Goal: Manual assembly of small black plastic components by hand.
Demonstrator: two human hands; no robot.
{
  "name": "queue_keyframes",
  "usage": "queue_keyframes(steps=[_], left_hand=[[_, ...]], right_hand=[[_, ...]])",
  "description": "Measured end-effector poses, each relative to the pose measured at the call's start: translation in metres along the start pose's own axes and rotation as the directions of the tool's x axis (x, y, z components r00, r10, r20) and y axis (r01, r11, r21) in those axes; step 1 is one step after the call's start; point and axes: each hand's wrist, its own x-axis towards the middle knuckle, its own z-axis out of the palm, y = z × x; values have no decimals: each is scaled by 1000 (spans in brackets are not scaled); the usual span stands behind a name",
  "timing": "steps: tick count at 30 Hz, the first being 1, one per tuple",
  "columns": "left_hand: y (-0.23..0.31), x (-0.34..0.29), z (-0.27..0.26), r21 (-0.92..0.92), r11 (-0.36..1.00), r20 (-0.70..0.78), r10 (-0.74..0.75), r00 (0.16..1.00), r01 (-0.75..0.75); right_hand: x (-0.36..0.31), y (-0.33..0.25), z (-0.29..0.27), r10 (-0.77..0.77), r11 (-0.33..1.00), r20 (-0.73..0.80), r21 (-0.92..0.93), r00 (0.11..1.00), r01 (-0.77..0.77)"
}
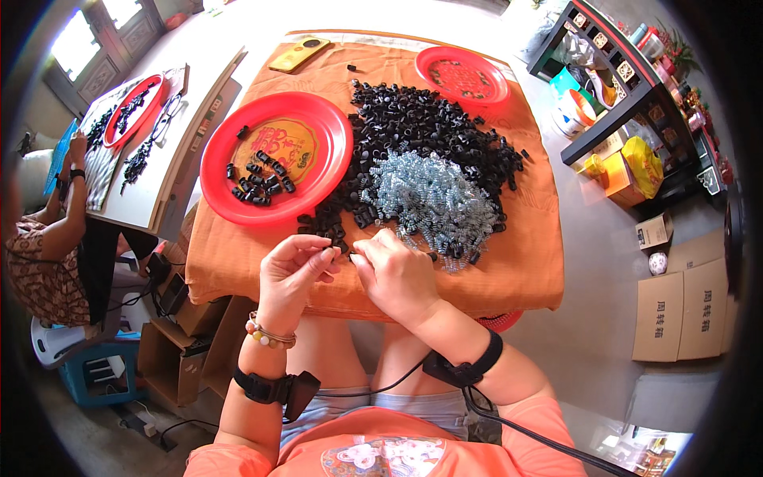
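Note:
Near the front of the orange cloth, my left hand (296,270) pinches a small black plastic piece between thumb and fingertips. My right hand (395,274) is close beside it, with thumb and index finger pressed together at a tiny dark part that I cannot make out. Just beyond both hands spreads a big heap of small black plastic pieces (413,119). On the heap's near right side lies a pile of pale, silvery-blue coil springs (433,199). A red plate (218,179) at the left holds several black pieces.
Another red plate (497,87) and a gold phone (300,54) lie at the table's far side. Left, a person (56,238) works at a white table (171,151). Cardboard boxes (683,310) and a dark shelf (608,131) stand right. A cable (540,445) trails from my right forearm.

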Motion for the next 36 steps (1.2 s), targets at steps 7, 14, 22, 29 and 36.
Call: queue_keyframes(steps=[7,14,22,29,36], left_hand=[[-11,-9,-3,-28,997,30,-77,997,78],[-10,-12,1,-14,992,34,-121,992,122],[-9,-11,6,23,988,40,-156,987,155],[-11,-10,8,-30,986,86,-160,983,163],[-3,-10,11,-44,982,101,-178,979,183]], right_hand=[[0,2,7,-33,999,13,-23,999,33],[-1,12,1,43,995,-58,91,997,-38],[6,-3,-11,47,945,-120,327,992,-5],[4,-4,-10,-26,955,-142,290,990,66],[2,-5,-11,-28,960,-145,272,989,67]])
